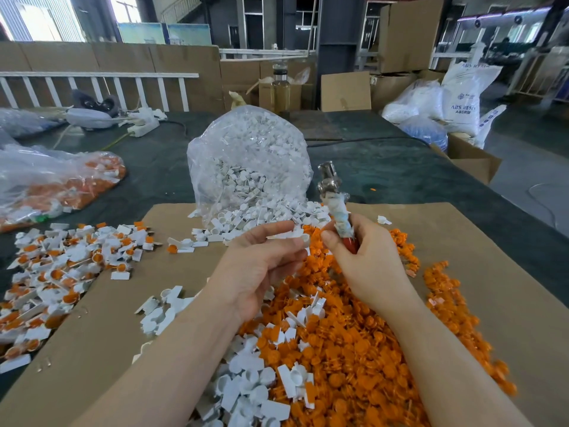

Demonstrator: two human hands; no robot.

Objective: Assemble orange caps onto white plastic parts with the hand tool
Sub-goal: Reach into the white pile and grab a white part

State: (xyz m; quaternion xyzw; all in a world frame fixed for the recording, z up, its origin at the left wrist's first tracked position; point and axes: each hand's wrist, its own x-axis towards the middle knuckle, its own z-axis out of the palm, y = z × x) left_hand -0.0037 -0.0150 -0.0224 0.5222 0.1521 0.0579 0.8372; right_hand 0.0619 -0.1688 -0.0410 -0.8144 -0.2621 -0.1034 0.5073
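Note:
My left hand [261, 263] pinches a white plastic part [300, 237] between thumb and fingers, held above the pile of orange caps [363, 340]. My right hand [360, 257] grips the hand tool [334, 208] by its red, cloth-wrapped handle, metal head pointing up and away. The tool's handle end sits close to the white part. Loose white parts [255, 386] lie mixed into the orange pile near me. A clear bag of white parts [249, 167] stands open just beyond my hands.
Assembled white-and-orange pieces [58, 272] are heaped at the left on the cardboard sheet [492, 257]. A plastic bag of orange and white pieces [55, 183] lies at far left. A bottle [280, 87], boxes and sacks stand behind the dark table.

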